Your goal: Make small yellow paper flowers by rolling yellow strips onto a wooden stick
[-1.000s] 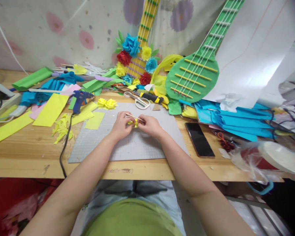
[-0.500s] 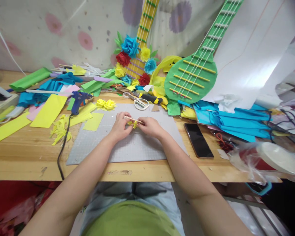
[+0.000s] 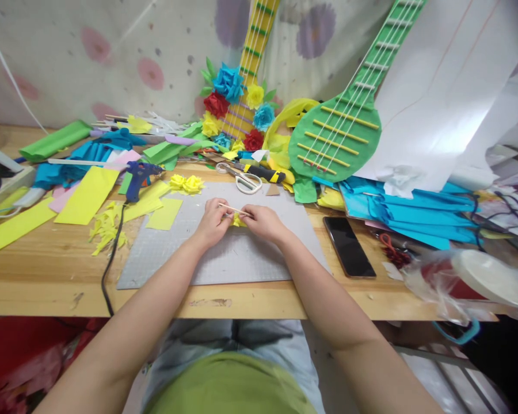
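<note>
My left hand [image 3: 214, 221] and my right hand [image 3: 262, 222] meet over the grey cutting mat [image 3: 237, 267], fingers closed. A thin wooden stick [image 3: 234, 209] spans between them, its right end in my right fingers. Below the stick, a small piece of yellow crepe paper [image 3: 237, 221] shows between my fingertips; my left fingers pinch it, and its left part is hidden. Finished yellow paper flowers [image 3: 186, 184] lie at the mat's far left edge, near a yellow paper rectangle [image 3: 164, 214]. Scissors [image 3: 244, 179] rest at the far edge of the mat.
A blue glue gun [image 3: 137, 179] with a black cord stands at left beside yellow paper scraps [image 3: 107, 229]. On the right lie a phone [image 3: 349, 246] and blue crepe paper [image 3: 414, 208]. A green paper lute [image 3: 336, 138] and a yellow one with flowers [image 3: 242, 112] lean at the back.
My fingers have shifted slightly around the stick and the yellow crepe paper, which now shows in a different shape. Both hands stay in nearly the same place.
</note>
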{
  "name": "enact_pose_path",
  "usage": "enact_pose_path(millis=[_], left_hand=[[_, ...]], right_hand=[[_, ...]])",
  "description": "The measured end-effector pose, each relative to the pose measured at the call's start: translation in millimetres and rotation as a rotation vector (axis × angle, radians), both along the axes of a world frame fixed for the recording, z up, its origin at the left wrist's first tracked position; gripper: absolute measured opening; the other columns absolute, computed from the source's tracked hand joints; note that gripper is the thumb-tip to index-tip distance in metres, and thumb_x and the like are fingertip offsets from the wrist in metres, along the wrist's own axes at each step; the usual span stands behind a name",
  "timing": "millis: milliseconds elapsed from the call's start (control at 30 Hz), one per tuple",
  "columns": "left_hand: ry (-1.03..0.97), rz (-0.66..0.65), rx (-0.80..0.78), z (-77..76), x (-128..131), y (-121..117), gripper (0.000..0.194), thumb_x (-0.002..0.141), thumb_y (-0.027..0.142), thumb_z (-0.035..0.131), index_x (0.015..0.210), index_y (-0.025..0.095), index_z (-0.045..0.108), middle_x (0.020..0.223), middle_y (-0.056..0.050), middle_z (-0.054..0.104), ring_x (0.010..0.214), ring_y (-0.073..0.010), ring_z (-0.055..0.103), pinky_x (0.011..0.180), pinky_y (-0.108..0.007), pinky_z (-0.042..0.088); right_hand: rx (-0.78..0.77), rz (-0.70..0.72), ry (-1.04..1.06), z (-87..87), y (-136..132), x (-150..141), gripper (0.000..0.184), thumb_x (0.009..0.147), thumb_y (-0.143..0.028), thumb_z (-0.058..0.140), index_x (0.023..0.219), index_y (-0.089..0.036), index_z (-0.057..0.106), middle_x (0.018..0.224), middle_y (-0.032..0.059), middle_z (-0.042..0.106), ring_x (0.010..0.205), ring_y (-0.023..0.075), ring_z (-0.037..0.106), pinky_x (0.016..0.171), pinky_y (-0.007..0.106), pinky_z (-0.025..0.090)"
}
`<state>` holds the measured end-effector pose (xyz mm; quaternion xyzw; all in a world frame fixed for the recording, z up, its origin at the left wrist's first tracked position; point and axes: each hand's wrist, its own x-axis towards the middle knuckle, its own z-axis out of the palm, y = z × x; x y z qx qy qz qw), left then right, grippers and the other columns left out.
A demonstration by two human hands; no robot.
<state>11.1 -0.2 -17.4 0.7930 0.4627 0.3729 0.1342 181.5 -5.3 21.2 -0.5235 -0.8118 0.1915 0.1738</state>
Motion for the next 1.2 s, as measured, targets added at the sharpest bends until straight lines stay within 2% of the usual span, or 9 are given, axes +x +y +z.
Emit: enact_pose_path(millis=[400,500,600,700,800,967,1100,1200], left_hand=[[0.06,0.018,-0.029,-1.9,2,2,0.016,0.081,0.024,0.039,0.076,0.018,0.052,0.09,-0.007,0.047,0.095,-0.0189,0.04,0.088,-0.037,0.033],[0.028,0.084,0.04,3.6,1,-1,0.013,0.081,0.026,0.04,0.082,0.018,0.051,0.094,-0.007,0.048,0.097,-0.0189,0.041,0.089,-0.037,0.033],[-0.001,0.214,0.14,14.5,1,-7,0.011,0.08,0.028,0.043,0.085,0.02,0.049,0.092,-0.006,0.05,0.096,-0.0191,0.044,0.09,-0.038,0.032],[0.057,0.218,0.173,21.2,5,-13,0.014,0.073,0.031,0.052,0.081,0.02,0.048,0.088,-0.005,0.053,0.092,-0.0205,0.046,0.086,-0.038,0.034],[0.102,0.213,0.136,19.4,11,-14,0.019,0.067,0.025,0.056,0.083,0.019,0.048,0.082,-0.004,0.055,0.085,-0.0201,0.047,0.079,-0.035,0.036],[0.01,0.279,0.061,13.0,15,-11,0.028,0.067,0.026,0.056,0.093,0.018,0.047,0.078,-0.002,0.055,0.072,-0.0153,0.049,0.07,-0.03,0.039],[0.007,0.269,-0.037,11.0,14,-10,0.015,0.07,0.027,0.053,0.083,0.02,0.051,0.077,0.0,0.056,0.067,-0.0127,0.05,0.062,-0.025,0.039],[0.027,0.284,-0.1,9.2,13,-9,0.009,0.072,0.028,0.052,0.077,0.02,0.052,0.075,0.0,0.057,0.065,-0.0119,0.052,0.058,-0.025,0.037]], right_hand=[[-0.092,0.046,0.077,-5.5,1,-3,0.025,0.076,-0.039,0.045,0.075,-0.019,0.06,0.062,-0.0029,0.056,0.056,0.0083,0.043,0.051,0.019,0.025],[-0.05,-0.037,0.079,-6.1,2,-4,0.023,0.076,-0.037,0.045,0.075,-0.02,0.059,0.063,-0.0028,0.057,0.057,0.0088,0.045,0.052,0.02,0.026],[-0.001,-0.193,0.103,-6.2,3,-6,0.02,0.076,-0.035,0.045,0.078,-0.021,0.059,0.069,-0.0025,0.06,0.06,0.0097,0.048,0.053,0.02,0.027],[0.005,-0.293,0.125,-6.3,5,-9,0.02,0.076,-0.035,0.045,0.082,-0.022,0.06,0.073,-0.0019,0.062,0.063,0.0108,0.051,0.055,0.021,0.029],[0.005,-0.294,0.134,-6.7,5,-11,0.02,0.076,-0.034,0.045,0.083,-0.023,0.06,0.073,-0.0023,0.063,0.064,0.011,0.052,0.055,0.021,0.03],[0.022,-0.263,0.139,-9.0,3,-14,0.018,0.075,-0.034,0.045,0.08,-0.024,0.06,0.071,-0.0036,0.062,0.063,0.0106,0.051,0.055,0.021,0.029],[0.027,-0.231,0.12,-9.1,3,-14,0.018,0.075,-0.035,0.046,0.078,-0.024,0.059,0.071,-0.0039,0.062,0.063,0.0102,0.051,0.055,0.021,0.028],[0.005,-0.251,0.114,-5.9,2,-13,0.023,0.075,-0.042,0.046,0.078,-0.023,0.059,0.07,-0.0034,0.061,0.063,0.0104,0.051,0.055,0.021,0.028]])
